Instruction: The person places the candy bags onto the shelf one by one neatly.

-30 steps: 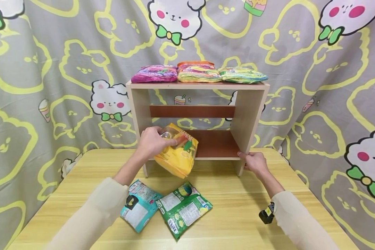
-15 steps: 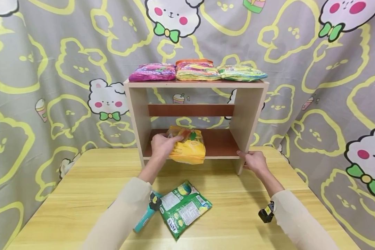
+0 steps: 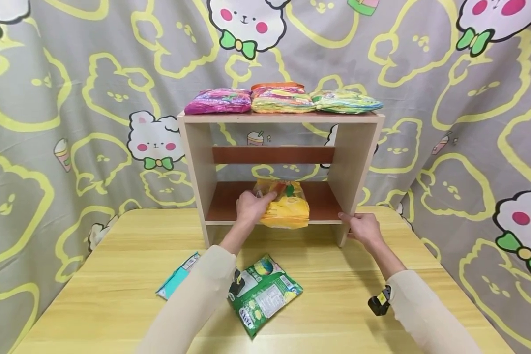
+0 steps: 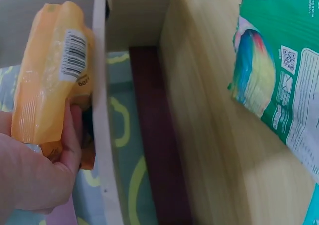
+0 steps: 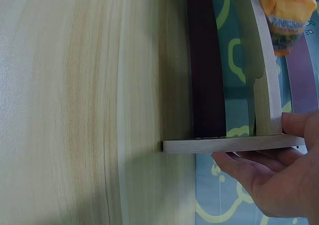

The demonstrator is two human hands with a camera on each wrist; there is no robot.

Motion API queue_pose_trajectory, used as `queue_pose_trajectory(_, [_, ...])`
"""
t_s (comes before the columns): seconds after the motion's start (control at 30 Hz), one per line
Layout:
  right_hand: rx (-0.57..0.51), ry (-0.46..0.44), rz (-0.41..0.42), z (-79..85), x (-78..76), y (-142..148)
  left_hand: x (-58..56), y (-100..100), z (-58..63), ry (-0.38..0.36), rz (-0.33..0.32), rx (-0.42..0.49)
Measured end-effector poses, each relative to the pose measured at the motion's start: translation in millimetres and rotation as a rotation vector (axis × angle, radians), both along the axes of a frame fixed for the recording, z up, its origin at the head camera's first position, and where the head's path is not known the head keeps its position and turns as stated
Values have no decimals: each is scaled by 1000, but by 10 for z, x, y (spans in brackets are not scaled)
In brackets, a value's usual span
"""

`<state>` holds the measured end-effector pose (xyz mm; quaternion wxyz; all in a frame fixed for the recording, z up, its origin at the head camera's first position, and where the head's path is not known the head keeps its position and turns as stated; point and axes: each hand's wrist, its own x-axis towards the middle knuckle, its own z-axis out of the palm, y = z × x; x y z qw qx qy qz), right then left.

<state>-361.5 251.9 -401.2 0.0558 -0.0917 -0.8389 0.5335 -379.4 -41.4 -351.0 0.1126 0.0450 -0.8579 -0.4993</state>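
Note:
My left hand grips a yellow snack bag by its left side, thumb on top. In the head view the bag is over the middle board of a small shelf unit, its front end overhanging the board's edge. A barcode shows on the yellow bag in the left wrist view. At the shelf's right side panel, my right hand holds the panel's edge. In the right wrist view, the thumb of the right hand is on the inner side, and its fingers lie along the outside.
On the top board lie a purple bag, an orange-and-pink bag and a green-yellow bag. A green bag lies on the wooden table. Partly under my left sleeve is a teal bag. A patterned curtain hangs behind.
My left hand has carried the yellow bag rightward and over the middle board, turning it flatter. My left sleeve now covers much of the teal bag. The right hand stays on the panel.

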Motion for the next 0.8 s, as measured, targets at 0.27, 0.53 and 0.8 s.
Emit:
queue_pose_trajectory(0.27, [10,-3,3,9,5,3,-47,139,-78,-26,-19,-24])
queue_pose_trajectory(0.53, [33,-2,-4,28,5,5,-55,240,-98,-41,3,-73])
queue_pose_trajectory(0.8, [24,0,1,6,-6,-18,-77,236,-112,-48,-5,-62])
